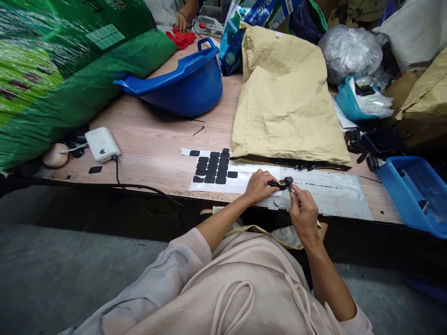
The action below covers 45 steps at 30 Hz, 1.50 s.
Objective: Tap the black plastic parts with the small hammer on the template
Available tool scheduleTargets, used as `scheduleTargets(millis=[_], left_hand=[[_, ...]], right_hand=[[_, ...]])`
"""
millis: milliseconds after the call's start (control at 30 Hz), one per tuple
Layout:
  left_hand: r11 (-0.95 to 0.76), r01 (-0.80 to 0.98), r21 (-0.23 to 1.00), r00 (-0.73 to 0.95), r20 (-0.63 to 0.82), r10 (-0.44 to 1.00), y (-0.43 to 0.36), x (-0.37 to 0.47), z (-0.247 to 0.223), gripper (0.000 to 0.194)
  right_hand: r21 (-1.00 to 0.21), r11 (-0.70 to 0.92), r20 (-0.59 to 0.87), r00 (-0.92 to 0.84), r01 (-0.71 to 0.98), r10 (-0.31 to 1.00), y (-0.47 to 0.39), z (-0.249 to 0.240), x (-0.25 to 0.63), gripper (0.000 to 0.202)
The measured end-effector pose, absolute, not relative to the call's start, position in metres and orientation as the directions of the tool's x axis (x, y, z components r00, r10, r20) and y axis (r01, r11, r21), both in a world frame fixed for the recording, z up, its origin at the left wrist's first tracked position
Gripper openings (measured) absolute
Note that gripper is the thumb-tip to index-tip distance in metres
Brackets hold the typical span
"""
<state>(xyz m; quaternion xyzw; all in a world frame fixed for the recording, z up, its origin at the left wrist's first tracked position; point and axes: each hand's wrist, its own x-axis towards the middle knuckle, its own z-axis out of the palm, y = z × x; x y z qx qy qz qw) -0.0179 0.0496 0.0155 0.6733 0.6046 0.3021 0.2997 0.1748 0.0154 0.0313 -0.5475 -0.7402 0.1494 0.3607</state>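
Note:
My left hand (pixel 260 186) is closed on a small black part (pixel 282 184) with a round end and a yellowish-green spot. My right hand (pixel 303 209) pinches a slim metallic tool (pixel 290 188), whose tip meets the round end of the part; its kind is too small to make out. Both hands are just above the table's front edge. Beneath them lies a grey sheet (pixel 335 190). To the left of my left hand, a white backing sheet (pixel 244 184) carries rows of black rounded-square stickers (pixel 213 167).
A large tan paper sack (pixel 286 107) lies behind my hands. A blue basin (pixel 188 88) stands at back left, beside a green wrapped bundle (pixel 87 93). A white adapter (pixel 102 144) trails a black cable. At right is a blue basket (pixel 412 190). Another person's hand (pixel 182 21) touches red material.

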Motion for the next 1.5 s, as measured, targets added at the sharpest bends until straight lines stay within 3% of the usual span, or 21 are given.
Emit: scheduleTargets(millis=[333,600,833,933,1133,1300,1500], left_hand=[[-0.097,0.661,0.744,0.09,0.05,0.995,0.051,-0.018,0.013,0.016],[-0.095,0.663,0.743,0.092,0.045,0.995,0.05,-0.019,0.012,0.015],[-0.084,0.667,0.74,0.099,0.023,0.995,0.051,-0.019,0.015,0.016],[-0.083,0.67,0.737,0.097,0.024,0.995,0.051,-0.018,0.016,0.015],[-0.078,0.678,0.731,0.099,0.015,0.995,0.051,-0.018,0.017,0.016],[-0.07,0.681,0.728,0.095,0.008,0.995,0.051,-0.018,0.018,0.015],[-0.081,0.681,0.728,0.093,0.023,0.995,0.051,-0.017,0.015,0.015]], right_hand=[[-0.591,0.355,0.384,-0.135,0.724,0.914,0.016,0.026,0.176,0.034],[-0.525,0.443,0.525,-0.133,0.727,0.841,0.016,0.052,0.17,0.032],[-0.461,0.523,0.569,-0.213,0.717,0.794,0.009,0.032,0.166,0.034],[-0.444,0.506,0.525,-0.243,0.74,0.816,0.011,0.027,0.169,0.034],[-0.483,0.441,0.547,-0.133,0.757,0.827,0.015,0.037,0.173,0.032],[-0.467,0.409,0.472,-0.171,0.784,0.865,0.013,0.028,0.177,0.034],[-0.441,0.338,0.525,-0.067,0.832,0.848,0.026,0.038,0.203,0.035]])
